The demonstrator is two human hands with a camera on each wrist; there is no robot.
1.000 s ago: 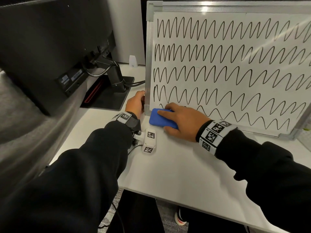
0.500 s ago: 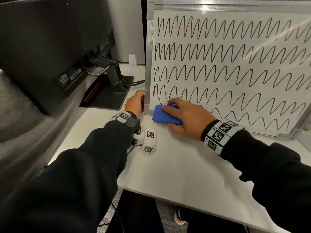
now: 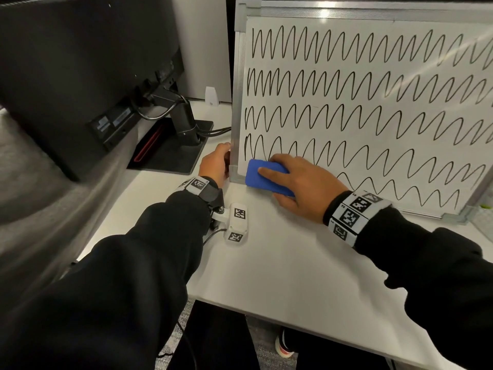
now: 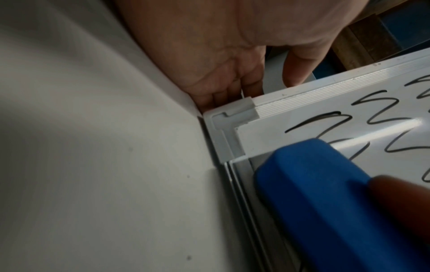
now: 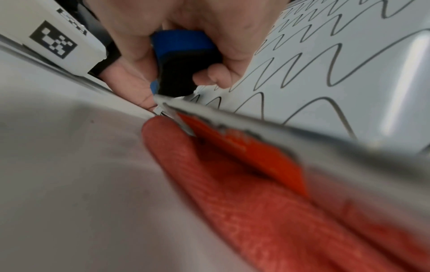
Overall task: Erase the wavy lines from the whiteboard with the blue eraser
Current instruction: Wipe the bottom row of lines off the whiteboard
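A whiteboard (image 3: 373, 20) leans upright on the desk, covered with several rows of black wavy lines (image 3: 346, 84). My right hand (image 3: 301, 182) grips the blue eraser (image 3: 262, 180) and presses it against the board's bottom left corner, over the start of the lowest row. In the right wrist view the eraser (image 5: 184, 46) shows its black felt side between thumb and fingers. My left hand (image 3: 217, 162) holds the board's left frame edge near the bottom corner (image 4: 232, 114), fingers behind the frame, thumb (image 4: 300, 71) on the edge. The eraser (image 4: 325, 193) sits beside that corner.
A black monitor (image 3: 88, 76) on a stand (image 3: 184, 124) with cables stands left of the board. A small white tagged device (image 3: 237, 222) lies on the white desk (image 3: 280, 276) by my left wrist. Something orange-red (image 5: 232, 174), blurred, lies under my right wrist.
My right hand has carried the eraser up and to the right, from the desk at the board's corner onto the board's lowest row. The left hand has stayed on the frame.
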